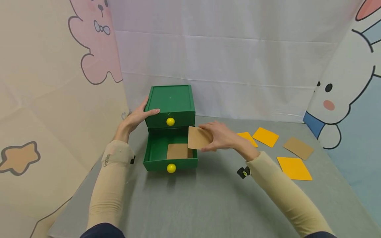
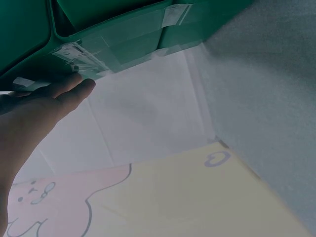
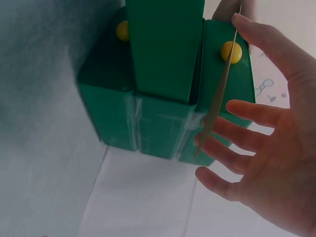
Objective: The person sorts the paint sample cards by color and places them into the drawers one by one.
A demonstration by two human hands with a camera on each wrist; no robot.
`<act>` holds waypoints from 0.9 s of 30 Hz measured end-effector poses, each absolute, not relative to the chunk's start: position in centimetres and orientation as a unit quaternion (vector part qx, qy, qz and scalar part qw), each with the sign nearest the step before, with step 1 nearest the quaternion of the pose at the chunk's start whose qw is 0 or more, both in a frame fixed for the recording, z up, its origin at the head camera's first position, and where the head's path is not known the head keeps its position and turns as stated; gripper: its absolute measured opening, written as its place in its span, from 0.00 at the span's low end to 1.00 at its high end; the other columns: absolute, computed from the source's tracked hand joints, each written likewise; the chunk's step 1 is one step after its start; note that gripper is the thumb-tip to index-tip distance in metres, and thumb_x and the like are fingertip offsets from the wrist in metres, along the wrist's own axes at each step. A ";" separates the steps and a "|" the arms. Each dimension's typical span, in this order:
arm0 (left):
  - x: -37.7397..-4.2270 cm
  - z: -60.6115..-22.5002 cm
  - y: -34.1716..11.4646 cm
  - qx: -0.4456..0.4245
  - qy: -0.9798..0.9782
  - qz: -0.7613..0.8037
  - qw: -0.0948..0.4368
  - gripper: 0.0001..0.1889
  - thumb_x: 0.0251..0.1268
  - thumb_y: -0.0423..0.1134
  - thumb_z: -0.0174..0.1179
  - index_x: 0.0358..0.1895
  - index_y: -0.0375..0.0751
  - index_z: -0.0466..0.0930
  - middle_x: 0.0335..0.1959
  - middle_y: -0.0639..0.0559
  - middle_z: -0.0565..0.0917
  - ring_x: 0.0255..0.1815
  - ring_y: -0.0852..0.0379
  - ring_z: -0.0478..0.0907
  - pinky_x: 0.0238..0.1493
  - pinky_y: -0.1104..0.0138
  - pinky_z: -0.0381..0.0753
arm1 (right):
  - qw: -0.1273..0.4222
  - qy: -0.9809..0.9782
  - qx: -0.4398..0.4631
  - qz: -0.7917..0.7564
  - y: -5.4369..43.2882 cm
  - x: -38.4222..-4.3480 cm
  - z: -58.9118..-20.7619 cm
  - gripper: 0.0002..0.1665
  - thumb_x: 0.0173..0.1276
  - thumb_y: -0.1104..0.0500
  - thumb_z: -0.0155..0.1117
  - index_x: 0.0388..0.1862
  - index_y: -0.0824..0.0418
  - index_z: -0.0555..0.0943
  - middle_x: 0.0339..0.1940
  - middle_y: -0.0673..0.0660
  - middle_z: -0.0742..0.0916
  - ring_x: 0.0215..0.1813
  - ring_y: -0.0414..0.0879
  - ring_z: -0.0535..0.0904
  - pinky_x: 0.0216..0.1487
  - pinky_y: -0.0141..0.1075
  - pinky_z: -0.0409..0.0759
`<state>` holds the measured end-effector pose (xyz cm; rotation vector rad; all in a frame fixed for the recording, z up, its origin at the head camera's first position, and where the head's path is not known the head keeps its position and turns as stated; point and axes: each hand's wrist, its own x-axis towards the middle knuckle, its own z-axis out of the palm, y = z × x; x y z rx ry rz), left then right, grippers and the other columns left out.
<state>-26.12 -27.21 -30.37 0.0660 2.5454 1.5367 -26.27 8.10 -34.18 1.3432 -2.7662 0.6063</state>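
Right hand (image 1: pixel 221 136) pinched a thin, round-cornered brown card (image 1: pixel 197 138) near the smooth green drawer (image 1: pixel 186 164); left hand (image 1: pixel 135 118), fingers straight, thumb spread, touched the boxy cabinet (image 1: pixel 171 98).

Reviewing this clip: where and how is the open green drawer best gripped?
The open green drawer is probably best pinched by its yellow knob, coming from the front: the knob is round, stands out midway along the front panel, and nothing covers it in the head view.

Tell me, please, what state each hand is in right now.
Left hand: open, resting against the boxy green drawer unit.
Right hand: closed, holding a flat, square tan card.
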 end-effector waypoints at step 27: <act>-26.1 -30.4 -27.1 0.026 0.856 0.512 0.072 0.51 0.67 0.55 0.56 0.77 0.60 0.23 0.80 0.55 0.29 0.81 0.47 0.28 0.76 0.39 0.37 | -0.026 -0.859 0.493 0.134 -1.9 -24.8 -35.1 0.47 0.53 0.34 0.71 0.68 0.53 0.72 0.67 0.53 0.77 0.64 0.50 0.69 0.64 0.49 0.67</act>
